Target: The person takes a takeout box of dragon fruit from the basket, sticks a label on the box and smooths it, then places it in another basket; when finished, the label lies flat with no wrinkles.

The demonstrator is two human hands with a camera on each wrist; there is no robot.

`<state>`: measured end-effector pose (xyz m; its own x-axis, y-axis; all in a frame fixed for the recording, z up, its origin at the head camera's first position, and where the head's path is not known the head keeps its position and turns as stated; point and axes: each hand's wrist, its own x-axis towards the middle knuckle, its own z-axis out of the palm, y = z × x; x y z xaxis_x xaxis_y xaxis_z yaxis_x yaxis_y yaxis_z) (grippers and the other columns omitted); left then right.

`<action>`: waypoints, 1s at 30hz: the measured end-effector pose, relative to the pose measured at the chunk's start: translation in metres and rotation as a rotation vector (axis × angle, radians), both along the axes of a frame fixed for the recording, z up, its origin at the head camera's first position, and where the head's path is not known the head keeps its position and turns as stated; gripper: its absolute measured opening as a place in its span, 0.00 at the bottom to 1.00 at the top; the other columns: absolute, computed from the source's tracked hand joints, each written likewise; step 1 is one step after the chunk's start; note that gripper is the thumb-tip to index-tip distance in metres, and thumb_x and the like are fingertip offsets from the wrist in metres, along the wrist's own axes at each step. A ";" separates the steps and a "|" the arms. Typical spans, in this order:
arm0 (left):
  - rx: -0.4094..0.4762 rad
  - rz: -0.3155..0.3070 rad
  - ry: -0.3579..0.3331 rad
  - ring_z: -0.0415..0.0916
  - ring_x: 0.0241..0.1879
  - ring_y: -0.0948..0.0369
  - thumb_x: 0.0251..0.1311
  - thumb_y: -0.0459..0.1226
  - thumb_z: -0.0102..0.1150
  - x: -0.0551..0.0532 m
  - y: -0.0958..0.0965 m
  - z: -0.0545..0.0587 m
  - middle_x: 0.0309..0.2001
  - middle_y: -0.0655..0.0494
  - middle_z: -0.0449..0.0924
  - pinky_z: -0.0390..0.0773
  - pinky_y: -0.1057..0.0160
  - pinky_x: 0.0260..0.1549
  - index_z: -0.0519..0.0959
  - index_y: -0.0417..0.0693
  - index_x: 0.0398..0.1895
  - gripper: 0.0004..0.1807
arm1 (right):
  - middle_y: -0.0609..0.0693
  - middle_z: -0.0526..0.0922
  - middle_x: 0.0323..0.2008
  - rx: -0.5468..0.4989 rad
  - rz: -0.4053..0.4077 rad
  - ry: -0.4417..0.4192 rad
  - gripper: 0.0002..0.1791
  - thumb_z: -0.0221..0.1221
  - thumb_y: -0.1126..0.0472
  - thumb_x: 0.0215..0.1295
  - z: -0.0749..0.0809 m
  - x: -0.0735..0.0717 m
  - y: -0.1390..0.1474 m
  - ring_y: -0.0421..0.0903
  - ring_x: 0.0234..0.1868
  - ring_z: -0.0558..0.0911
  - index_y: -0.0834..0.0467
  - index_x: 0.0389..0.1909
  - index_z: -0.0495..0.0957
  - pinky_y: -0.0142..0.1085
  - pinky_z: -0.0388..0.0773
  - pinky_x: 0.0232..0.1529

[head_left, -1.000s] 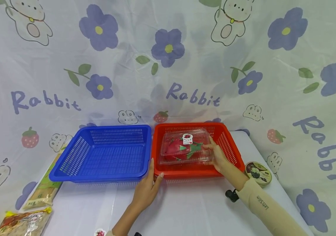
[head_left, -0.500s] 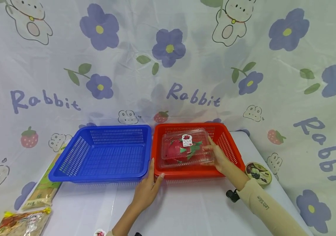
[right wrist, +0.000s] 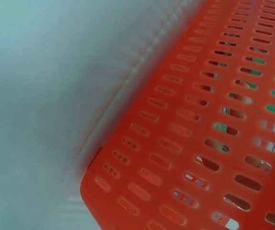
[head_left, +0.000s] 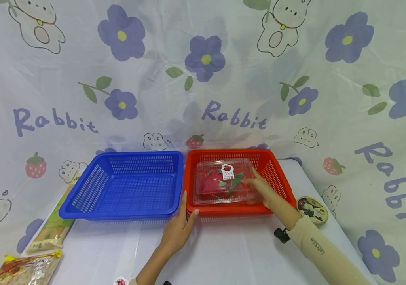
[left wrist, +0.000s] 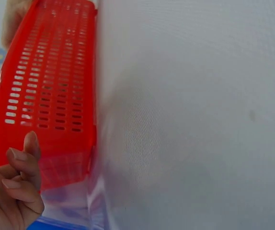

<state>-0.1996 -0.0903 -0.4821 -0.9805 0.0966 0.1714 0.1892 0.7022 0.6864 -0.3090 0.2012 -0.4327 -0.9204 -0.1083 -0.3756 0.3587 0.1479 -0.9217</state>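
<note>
A clear plastic clamshell box (head_left: 203,194) with a pink, green-tipped dragon fruit (head_left: 211,182) inside and a white label on its lid lies low in the red basket (head_left: 231,209). My right hand (head_left: 262,188) holds the box by its right end, fingers over the lid's edge. At the red basket's front left corner, my left hand (head_left: 177,229) grips the rim. In the left wrist view its fingers (left wrist: 25,194) curl below that corner. Only the basket's slotted wall (right wrist: 152,148) fills the right wrist view, with green bits behind the slots; the right hand is hidden there.
A blue basket (head_left: 121,215) stands directly left of the red one. A long noodle-like packet (head_left: 51,233) and a yellow-edged food bag (head_left: 28,269) lie at the left. A round tin (head_left: 312,209) sits right of the red basket, near the table edge.
The box was tilted and has settled flatter and slightly lower and nearer the front inside the red basket, the right hand staying on it. The left hand has stayed at the corner.
</note>
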 end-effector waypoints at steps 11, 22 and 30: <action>0.006 -0.001 -0.015 0.56 0.13 0.68 0.73 0.56 0.46 0.000 0.001 -0.002 0.16 0.63 0.57 0.57 0.68 0.14 0.41 0.52 0.81 0.43 | 0.61 0.58 0.72 -0.025 0.018 -0.024 0.50 0.57 0.56 0.66 -0.003 0.001 0.001 0.63 0.67 0.64 0.35 0.79 0.35 0.58 0.76 0.54; 0.008 0.003 -0.025 0.59 0.13 0.68 0.72 0.57 0.46 0.000 0.001 -0.002 0.16 0.63 0.60 0.61 0.68 0.13 0.40 0.54 0.81 0.43 | 0.61 0.62 0.70 0.015 0.001 -0.030 0.50 0.57 0.54 0.66 -0.004 0.001 -0.001 0.59 0.61 0.70 0.38 0.80 0.35 0.50 0.80 0.51; 0.011 0.002 -0.012 0.58 0.13 0.68 0.73 0.56 0.46 0.000 0.001 -0.001 0.16 0.62 0.59 0.59 0.68 0.13 0.41 0.53 0.81 0.43 | 0.60 0.62 0.71 0.027 0.001 -0.008 0.50 0.58 0.55 0.65 -0.004 0.002 0.000 0.59 0.62 0.70 0.39 0.80 0.38 0.51 0.73 0.59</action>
<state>-0.1996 -0.0893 -0.4834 -0.9826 0.0930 0.1609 0.1798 0.6953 0.6959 -0.3075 0.2009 -0.4370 -0.9173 -0.0987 -0.3857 0.3659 0.1732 -0.9144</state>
